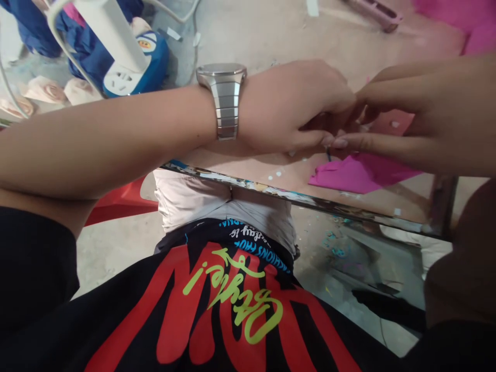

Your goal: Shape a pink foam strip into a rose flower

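Note:
My left hand (298, 106), with a metal watch (227, 98) on its wrist, meets my right hand (422, 113) over the table at the right. The fingers of both hands are pinched together, thumb tips touching or nearly so. A small dark tip shows just under the thumbs; the rest of what they pinch is hidden. A bright pink sheet (360, 173) lies beneath my fingers near the table's front edge. Behind the right fingers a reddish-pink piece (391, 124) shows in part.
A blue and white power strip (134, 77) with a white plug and cables stands at the upper left, beside blue fabric (89, 51) and pale fabric roses (46, 90). A pink tool (374, 13) and more pink material (461, 23) lie at the back right.

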The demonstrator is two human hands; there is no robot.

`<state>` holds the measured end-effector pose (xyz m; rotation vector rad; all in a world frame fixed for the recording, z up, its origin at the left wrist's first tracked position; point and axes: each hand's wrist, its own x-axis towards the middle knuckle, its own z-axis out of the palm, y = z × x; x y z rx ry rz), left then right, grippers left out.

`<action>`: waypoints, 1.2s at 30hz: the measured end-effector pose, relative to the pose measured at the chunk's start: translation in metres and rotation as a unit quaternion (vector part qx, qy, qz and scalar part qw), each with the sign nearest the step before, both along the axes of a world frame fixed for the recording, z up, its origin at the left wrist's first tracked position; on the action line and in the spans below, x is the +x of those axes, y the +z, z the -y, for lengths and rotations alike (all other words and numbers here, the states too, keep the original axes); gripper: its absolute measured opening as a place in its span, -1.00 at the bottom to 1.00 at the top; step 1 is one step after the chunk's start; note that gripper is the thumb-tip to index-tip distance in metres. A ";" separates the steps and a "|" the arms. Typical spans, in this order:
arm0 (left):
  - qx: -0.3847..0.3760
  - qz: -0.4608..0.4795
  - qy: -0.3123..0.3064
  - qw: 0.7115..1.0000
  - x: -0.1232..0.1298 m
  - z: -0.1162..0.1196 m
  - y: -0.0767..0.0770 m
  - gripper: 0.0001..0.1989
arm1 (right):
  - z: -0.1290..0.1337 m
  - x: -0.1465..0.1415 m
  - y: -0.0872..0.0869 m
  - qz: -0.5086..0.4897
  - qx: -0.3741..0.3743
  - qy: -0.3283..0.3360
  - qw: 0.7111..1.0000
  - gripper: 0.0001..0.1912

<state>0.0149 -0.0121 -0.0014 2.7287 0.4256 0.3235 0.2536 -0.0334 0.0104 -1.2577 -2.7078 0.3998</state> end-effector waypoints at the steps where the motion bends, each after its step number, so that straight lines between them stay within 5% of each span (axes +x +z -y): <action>1: 0.003 0.008 0.004 1.000 0.000 0.000 -0.001 -0.67 | -0.001 -0.001 0.001 0.027 0.019 0.019 0.999 -0.37; 9: 0.009 0.023 0.011 1.000 -0.001 0.001 -0.001 -0.62 | -0.006 -0.012 0.014 0.054 0.010 0.034 0.998 -0.32; 23: -0.020 -0.002 0.029 0.999 -0.001 0.001 -0.001 -0.75 | -0.003 -0.014 0.023 0.057 -0.120 0.147 0.980 -0.70; 36: -0.006 0.006 0.046 0.999 -0.001 0.000 0.001 -0.63 | 0.001 -0.019 0.026 -0.012 -0.022 0.129 0.991 -0.76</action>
